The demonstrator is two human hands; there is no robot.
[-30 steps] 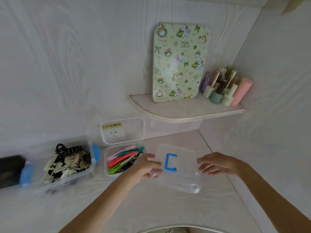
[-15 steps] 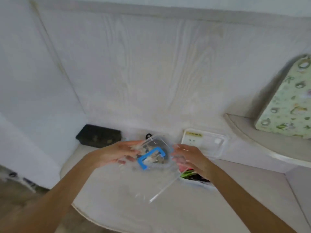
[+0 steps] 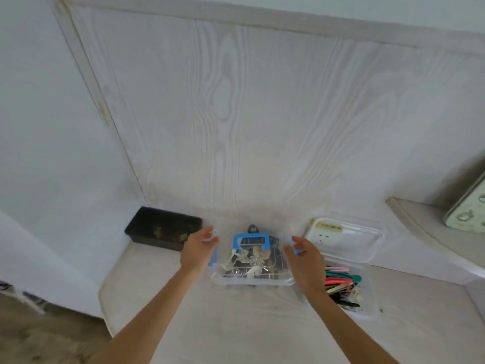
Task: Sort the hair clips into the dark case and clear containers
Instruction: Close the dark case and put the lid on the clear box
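A clear container (image 3: 252, 281) full of claw hair clips (image 3: 244, 258) sits at the back of the table. A clear lid with a blue handle (image 3: 250, 240) lies on top of it. My left hand (image 3: 198, 249) grips the lid's left end and my right hand (image 3: 305, 261) grips its right end. Left of them, a dark case (image 3: 162, 232) lies against the wall. To the right, a small clear container (image 3: 368, 300) holds several coloured flat hair clips (image 3: 338, 281).
The small container's hinged lid (image 3: 346, 239) stands open against the wall. A corner shelf (image 3: 425, 232) with a green patterned board (image 3: 469, 214) is at the right. The table's rounded edge (image 3: 105, 298) drops off at the left.
My hands carried the clear lid from the right side over to the left and set it flat on the claw-clip container. The view swung left with them.
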